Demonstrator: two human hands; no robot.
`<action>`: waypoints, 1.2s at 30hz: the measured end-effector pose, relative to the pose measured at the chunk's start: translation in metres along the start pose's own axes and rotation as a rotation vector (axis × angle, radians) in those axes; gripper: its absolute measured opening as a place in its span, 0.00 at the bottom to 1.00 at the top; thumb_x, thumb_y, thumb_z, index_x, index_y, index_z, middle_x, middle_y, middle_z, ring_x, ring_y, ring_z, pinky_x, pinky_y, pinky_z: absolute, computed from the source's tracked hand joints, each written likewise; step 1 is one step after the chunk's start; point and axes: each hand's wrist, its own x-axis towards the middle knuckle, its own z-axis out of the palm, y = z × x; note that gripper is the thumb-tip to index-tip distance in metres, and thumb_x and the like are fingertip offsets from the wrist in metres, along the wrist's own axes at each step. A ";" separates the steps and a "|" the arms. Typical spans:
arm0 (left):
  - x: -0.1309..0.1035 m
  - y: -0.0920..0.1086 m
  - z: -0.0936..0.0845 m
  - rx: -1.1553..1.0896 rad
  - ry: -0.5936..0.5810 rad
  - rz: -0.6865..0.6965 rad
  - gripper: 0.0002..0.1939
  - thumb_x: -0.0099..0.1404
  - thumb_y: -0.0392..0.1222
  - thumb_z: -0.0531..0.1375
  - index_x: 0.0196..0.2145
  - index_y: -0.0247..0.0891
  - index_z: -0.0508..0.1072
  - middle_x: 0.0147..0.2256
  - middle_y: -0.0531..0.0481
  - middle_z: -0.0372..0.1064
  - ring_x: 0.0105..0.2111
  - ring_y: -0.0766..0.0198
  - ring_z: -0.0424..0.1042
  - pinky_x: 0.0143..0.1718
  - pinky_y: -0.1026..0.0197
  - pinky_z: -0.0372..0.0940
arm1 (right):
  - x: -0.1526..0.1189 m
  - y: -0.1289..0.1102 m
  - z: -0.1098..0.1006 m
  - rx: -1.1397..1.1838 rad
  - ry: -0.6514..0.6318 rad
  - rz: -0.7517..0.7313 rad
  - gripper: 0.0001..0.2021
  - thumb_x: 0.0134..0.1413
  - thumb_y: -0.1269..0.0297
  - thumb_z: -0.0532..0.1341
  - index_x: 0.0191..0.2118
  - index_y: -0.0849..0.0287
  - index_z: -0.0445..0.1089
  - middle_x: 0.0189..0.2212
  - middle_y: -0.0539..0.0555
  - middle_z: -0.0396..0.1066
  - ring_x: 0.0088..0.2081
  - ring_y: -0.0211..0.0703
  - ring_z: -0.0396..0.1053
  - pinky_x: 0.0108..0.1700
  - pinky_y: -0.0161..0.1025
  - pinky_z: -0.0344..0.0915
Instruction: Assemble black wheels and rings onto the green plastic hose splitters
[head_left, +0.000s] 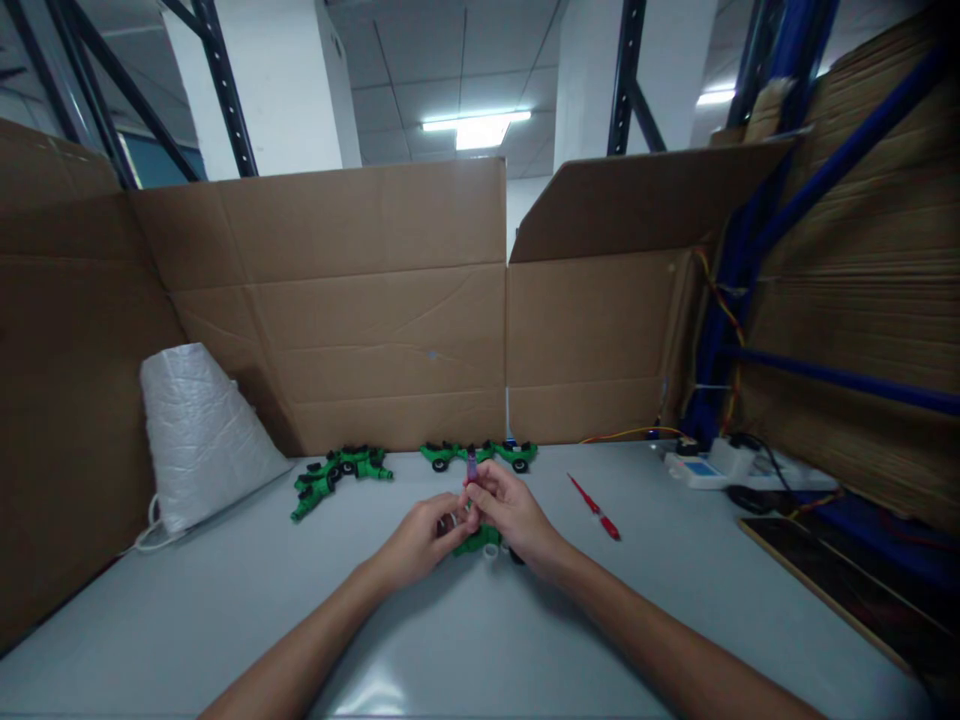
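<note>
My left hand [426, 540] and my right hand [514, 508] meet over the middle of the table, fingers closed and nearly touching. Between the right thumb and fingers a small purple piece [471, 466] stands upright; its kind is too small to tell. The left fingers are pinched just below it, and what they hold is mostly hidden. A green toy vehicle part [474, 541] with a white wheel [491, 551] shows under the hands, partly covered by them. Beside it, a black wheel [517, 556] peeks out below the right hand.
Green toy vehicles [441, 456] stand along the back, and more green toy pieces [315, 490] lie at left. A red screwdriver [596, 510] lies to the right. A silvery padded bag [199, 440], a power strip [701, 472] and cardboard walls [375, 330] border the table.
</note>
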 end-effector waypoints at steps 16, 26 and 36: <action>0.000 0.001 0.001 -0.036 0.003 0.010 0.14 0.74 0.50 0.59 0.37 0.35 0.71 0.35 0.51 0.67 0.35 0.64 0.64 0.37 0.65 0.59 | -0.001 0.003 -0.001 0.141 -0.044 0.108 0.23 0.58 0.41 0.69 0.44 0.57 0.73 0.33 0.50 0.73 0.27 0.34 0.70 0.32 0.34 0.67; 0.001 0.000 0.000 -0.021 -0.009 0.015 0.15 0.74 0.50 0.60 0.39 0.34 0.73 0.36 0.49 0.70 0.34 0.63 0.64 0.38 0.65 0.59 | 0.001 0.004 0.000 0.145 0.006 0.095 0.26 0.51 0.43 0.74 0.40 0.55 0.64 0.30 0.49 0.76 0.25 0.35 0.69 0.31 0.35 0.68; 0.001 0.000 0.002 -0.037 -0.007 0.005 0.15 0.74 0.52 0.60 0.37 0.35 0.70 0.34 0.52 0.67 0.33 0.64 0.63 0.37 0.65 0.58 | -0.001 0.000 0.004 0.219 0.022 0.125 0.24 0.56 0.41 0.71 0.45 0.57 0.73 0.34 0.51 0.73 0.27 0.35 0.69 0.32 0.36 0.69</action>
